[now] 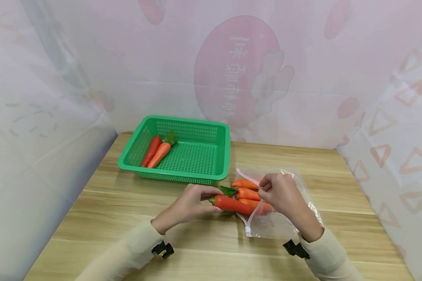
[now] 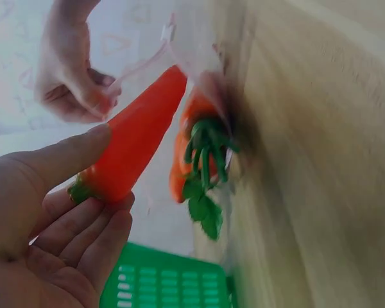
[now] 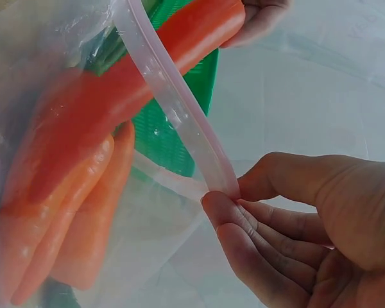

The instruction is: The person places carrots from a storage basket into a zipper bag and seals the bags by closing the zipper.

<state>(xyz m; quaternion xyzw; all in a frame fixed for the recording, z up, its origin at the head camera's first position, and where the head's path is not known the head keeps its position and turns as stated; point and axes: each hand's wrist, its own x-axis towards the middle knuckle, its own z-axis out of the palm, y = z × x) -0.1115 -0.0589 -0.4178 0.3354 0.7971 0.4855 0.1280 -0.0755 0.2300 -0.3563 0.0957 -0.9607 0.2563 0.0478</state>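
Our left hand point(image 1: 191, 203) grips the stem end of a red chili pepper point(image 1: 232, 204), thumb on top and fingers curled beneath, the pepper's pointed end already inside the mouth of a clear zip bag point(image 1: 284, 218). From the left wrist view we see the pepper point(image 2: 136, 136) resting across the fingers point(image 2: 83, 237), its tip under the bag's pale pink seal strip. Our right hand point(image 1: 279, 193) pinches that seal strip point(image 3: 179, 109) between thumb and fingertips point(image 3: 228, 215), lifting the upper edge so the mouth stands open. The bag lies flat on the wooden table point(image 1: 203, 249), just right of centre, mouth facing left. Inside it we count at least three orange carrots point(image 1: 247, 193) lying side by side, green tops point(image 1: 228, 191) poking out at the opening beside the pepper. Behind the bag, close to its opening, stands a green plastic basket point(image 1: 196, 156), with one red pepper point(image 1: 152, 150) and one carrot point(image 1: 160, 154) lying along its left side. Both of our sleeves point(image 1: 133, 249) are cream.
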